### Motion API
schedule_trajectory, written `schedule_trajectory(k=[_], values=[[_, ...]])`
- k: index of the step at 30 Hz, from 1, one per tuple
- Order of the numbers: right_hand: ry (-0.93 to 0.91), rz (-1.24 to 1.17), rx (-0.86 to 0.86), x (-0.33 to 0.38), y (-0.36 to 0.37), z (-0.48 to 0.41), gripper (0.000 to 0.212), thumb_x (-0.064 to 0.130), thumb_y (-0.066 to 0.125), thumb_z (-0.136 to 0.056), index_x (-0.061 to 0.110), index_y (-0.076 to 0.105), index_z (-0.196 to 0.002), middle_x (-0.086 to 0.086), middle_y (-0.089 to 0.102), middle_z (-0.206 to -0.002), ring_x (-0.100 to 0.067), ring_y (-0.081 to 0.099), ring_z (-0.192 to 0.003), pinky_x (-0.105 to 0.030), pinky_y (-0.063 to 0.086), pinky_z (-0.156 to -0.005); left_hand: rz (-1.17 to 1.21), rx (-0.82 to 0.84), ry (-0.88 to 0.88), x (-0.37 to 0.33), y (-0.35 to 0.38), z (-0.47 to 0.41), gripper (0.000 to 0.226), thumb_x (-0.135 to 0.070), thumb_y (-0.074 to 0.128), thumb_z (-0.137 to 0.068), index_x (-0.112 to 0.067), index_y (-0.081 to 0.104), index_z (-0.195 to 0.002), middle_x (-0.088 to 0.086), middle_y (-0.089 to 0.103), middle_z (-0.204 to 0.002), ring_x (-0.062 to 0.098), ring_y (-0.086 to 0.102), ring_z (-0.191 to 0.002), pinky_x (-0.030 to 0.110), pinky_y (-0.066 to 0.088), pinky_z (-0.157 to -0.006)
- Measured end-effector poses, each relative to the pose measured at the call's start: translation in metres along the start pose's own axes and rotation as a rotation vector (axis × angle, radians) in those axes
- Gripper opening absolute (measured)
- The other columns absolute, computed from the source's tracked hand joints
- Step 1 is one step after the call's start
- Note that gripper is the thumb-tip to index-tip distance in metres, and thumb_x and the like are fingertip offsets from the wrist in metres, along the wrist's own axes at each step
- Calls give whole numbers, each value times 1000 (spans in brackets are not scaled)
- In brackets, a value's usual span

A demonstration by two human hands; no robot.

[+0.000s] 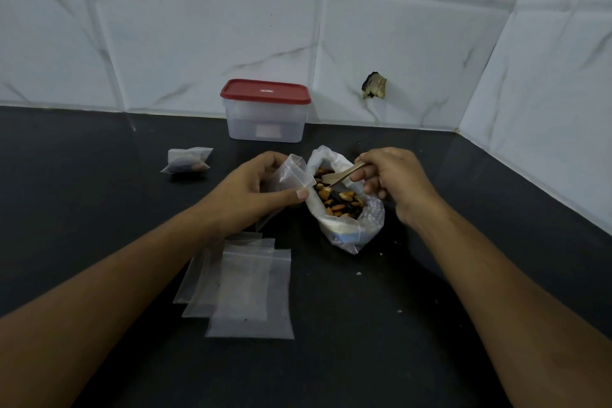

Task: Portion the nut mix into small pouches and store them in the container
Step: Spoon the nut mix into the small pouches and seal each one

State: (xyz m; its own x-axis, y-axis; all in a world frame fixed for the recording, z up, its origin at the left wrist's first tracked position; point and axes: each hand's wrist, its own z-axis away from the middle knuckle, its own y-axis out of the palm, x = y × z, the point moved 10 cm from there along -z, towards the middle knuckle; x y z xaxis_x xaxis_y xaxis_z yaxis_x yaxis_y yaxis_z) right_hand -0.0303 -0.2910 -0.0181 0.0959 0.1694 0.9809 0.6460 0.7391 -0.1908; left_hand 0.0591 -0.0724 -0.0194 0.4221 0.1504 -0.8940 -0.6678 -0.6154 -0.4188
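Our left hand (261, 189) grips an empty pouch (291, 175) just left of the nut mix bag (344, 209), fingers and thumb curled round it and its mouth turned toward the bag. Our right hand (394, 179) pinches a wooden spoon (341, 174) with its bowl at the nuts. We should take a modest scoop, keep the pouch mouth spread and close against the bag's rim so strays fall back in, then tip the spoon slowly. A filled pouch (187, 161) lies well left of the bag, and spare pouches (251, 291) lie in front of it on the tabletop (347, 325). The container (265, 119), lid on, stands behind it.
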Motion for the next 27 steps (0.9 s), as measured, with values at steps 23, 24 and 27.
schedule_trajectory(k=[23,24,27], values=[[73,-264,-34,4,-14,1,19,20,58,-97,12,71,-87,-3,69,-67,-12,49,-50,-24,32,-47,38,-18,23,1,-2,0,61,-49,78,-73,-34,58,-128,-11,71,-123,6,67,-115,42,53,-105],[58,-279,-17,8,-12,2,19,20,58,-97,13,72,-86,-3,69,-67,-11,49,-50,-24,32,-47,34,-19,23,1,-3,0,61,-49,78,-73,-34,58,-129,-11,71,-123,6,67,-115,42,53,-105],[17,-287,44,18,-5,6,20,21,57,-98,13,72,-88,-2,69,-68,-10,49,-49,-22,33,-46,30,-24,27,1,-3,0,63,-50,78,-72,-34,57,-130,-11,70,-124,6,66,-116,42,53,-105]])
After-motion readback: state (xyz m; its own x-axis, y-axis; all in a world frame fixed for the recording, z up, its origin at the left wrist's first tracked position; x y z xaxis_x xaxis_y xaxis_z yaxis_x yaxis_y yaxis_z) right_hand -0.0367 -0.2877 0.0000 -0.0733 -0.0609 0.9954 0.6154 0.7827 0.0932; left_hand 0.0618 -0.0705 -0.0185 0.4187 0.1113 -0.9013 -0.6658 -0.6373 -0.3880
